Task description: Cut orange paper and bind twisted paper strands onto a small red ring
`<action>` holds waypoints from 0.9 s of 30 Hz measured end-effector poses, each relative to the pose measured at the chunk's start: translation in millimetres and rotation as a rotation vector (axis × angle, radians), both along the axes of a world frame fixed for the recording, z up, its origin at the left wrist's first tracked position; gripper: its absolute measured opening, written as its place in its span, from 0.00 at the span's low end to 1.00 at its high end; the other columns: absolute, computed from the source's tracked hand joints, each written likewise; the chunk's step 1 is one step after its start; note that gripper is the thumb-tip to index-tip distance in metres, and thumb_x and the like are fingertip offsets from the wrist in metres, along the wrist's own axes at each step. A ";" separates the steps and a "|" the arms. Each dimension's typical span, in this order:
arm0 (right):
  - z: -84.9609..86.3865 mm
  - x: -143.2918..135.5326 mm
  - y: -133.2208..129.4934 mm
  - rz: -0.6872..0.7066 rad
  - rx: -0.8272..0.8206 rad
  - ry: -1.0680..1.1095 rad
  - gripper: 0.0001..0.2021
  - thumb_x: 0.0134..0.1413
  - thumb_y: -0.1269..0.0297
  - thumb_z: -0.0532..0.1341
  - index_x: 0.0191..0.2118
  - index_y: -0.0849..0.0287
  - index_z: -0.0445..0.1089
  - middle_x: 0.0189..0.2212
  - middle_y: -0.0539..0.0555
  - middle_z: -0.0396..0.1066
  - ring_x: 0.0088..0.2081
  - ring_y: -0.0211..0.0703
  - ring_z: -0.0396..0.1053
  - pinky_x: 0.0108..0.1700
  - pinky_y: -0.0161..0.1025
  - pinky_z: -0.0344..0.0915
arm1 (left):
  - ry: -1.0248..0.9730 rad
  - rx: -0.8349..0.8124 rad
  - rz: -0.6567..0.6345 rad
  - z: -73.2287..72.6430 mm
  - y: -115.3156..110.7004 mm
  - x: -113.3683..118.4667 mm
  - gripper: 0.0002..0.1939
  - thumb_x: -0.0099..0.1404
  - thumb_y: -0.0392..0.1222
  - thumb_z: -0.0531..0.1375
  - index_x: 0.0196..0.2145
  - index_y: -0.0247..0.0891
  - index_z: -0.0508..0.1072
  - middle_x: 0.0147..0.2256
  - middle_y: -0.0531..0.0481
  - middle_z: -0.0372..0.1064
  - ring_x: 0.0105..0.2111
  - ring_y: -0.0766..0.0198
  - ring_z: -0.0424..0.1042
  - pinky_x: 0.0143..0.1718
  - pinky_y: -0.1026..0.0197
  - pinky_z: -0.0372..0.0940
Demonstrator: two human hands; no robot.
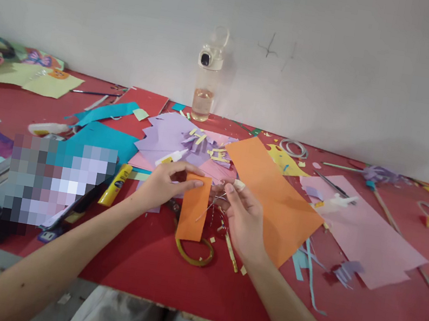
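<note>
Over the scissors point(192, 262), our left hand point(167, 183) pinches the orange strip point(193, 214) near its top, sensibly, since it looks light and easily creased, our right hand point(245, 217) pinching a strand point(210, 206).

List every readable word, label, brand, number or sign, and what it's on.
"+": drawn on the wall, a fainter stroke beside it.
Yellow tube: lettering too small to read.
Blue item: marking too blurred.
Pixelated area: unreadable.
No words, brands or numbers can be read.
</note>
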State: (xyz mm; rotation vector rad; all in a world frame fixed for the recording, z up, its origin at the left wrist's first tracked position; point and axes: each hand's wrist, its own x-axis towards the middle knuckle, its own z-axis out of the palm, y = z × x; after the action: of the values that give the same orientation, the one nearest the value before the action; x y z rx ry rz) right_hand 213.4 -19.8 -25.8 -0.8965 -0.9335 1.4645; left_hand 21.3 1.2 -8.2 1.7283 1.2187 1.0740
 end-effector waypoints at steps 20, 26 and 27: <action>-4.4 2.0 2.0 0.007 0.027 -0.002 0.11 0.45 0.66 0.73 0.38 0.53 0.78 0.36 0.49 0.80 0.42 0.42 0.77 0.49 0.40 0.73 | -0.024 -0.040 -0.060 2.5 -0.8 1.7 0.15 0.61 0.52 0.63 0.29 0.35 0.76 0.28 0.50 0.73 0.29 0.65 0.68 0.30 0.66 0.62; -5.2 2.7 3.2 -0.034 0.014 -0.010 0.11 0.44 0.64 0.73 0.37 0.54 0.78 0.34 0.49 0.80 0.37 0.41 0.78 0.46 0.40 0.74 | -0.008 -0.050 -0.089 3.2 -2.3 1.4 0.16 0.63 0.53 0.61 0.30 0.36 0.76 0.29 0.50 0.73 0.29 0.65 0.68 0.30 0.65 0.62; -5.1 2.8 3.3 -0.035 0.019 -0.005 0.10 0.44 0.64 0.73 0.36 0.54 0.78 0.33 0.49 0.80 0.36 0.40 0.78 0.45 0.38 0.74 | -0.012 -0.053 -0.101 2.9 -2.7 1.4 0.16 0.63 0.53 0.61 0.30 0.36 0.76 0.29 0.50 0.73 0.30 0.65 0.68 0.30 0.65 0.63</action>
State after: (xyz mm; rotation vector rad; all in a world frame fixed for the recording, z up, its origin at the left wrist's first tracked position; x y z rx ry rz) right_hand 216.2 -16.5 -30.9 -0.8986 -0.9301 1.4222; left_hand 22.6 -1.4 -5.3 1.7209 1.1305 0.9830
